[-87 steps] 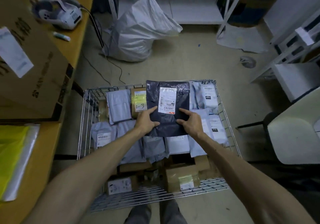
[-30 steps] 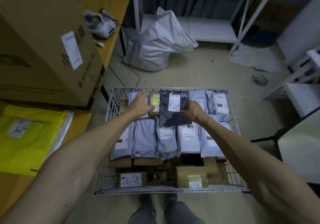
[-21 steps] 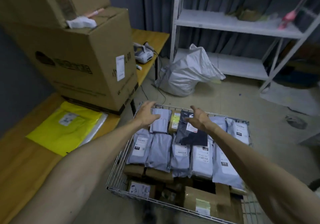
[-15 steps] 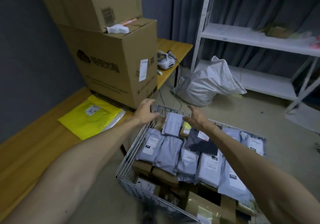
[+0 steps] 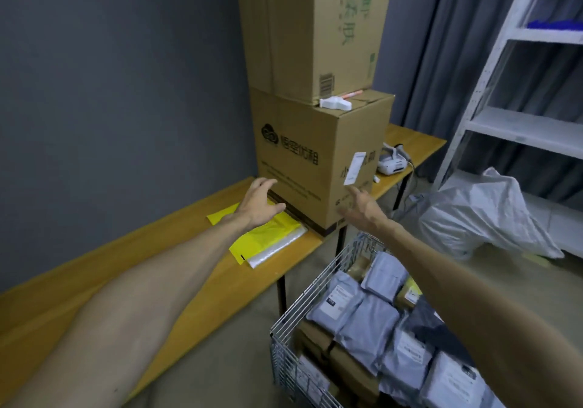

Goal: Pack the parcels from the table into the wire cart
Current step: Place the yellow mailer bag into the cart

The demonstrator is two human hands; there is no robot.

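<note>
Closest to the camera, at the lower right, stands the wire cart (image 5: 285, 366). It is filled with parcels: grey mailer bags (image 5: 369, 328) with white labels lie side by side on top, a dark bag (image 5: 433, 328) lies among them, partly hidden behind the right forearm, and brown cartons (image 5: 347, 365) show underneath.

To the left of the cart is the wooden table (image 5: 94, 287), which runs along a grey wall (image 5: 110, 76). Both bare forearms stretch forward over it. On the table lies one yellow parcel (image 5: 268, 232), flat, with a clear plastic bag (image 5: 277, 250) sticking out from under its right edge.

The left hand (image 5: 258, 205) is above the far end of the yellow parcel, with fingers spread and slightly bent, and it holds nothing. I cannot tell if it touches the parcel. The right hand (image 5: 362, 210) is in the air above the far corner of the cart, just in front of a box corner, also with spread fingers and nothing in it.

Just behind the yellow parcel a large cardboard box (image 5: 303, 161) stands on the table, with a white label (image 5: 355, 168) on its side. A taller box (image 5: 315, 29) is stacked on it, and a small white object (image 5: 334, 104) lies on the free edge of the lower box.

Farther along the table sits a white device (image 5: 392, 163) with a cable. On the floor to the right lies a white sack (image 5: 482, 215), beside a white metal shelf (image 5: 517, 130), and a grey curtain (image 5: 432, 60) hangs behind.
</note>
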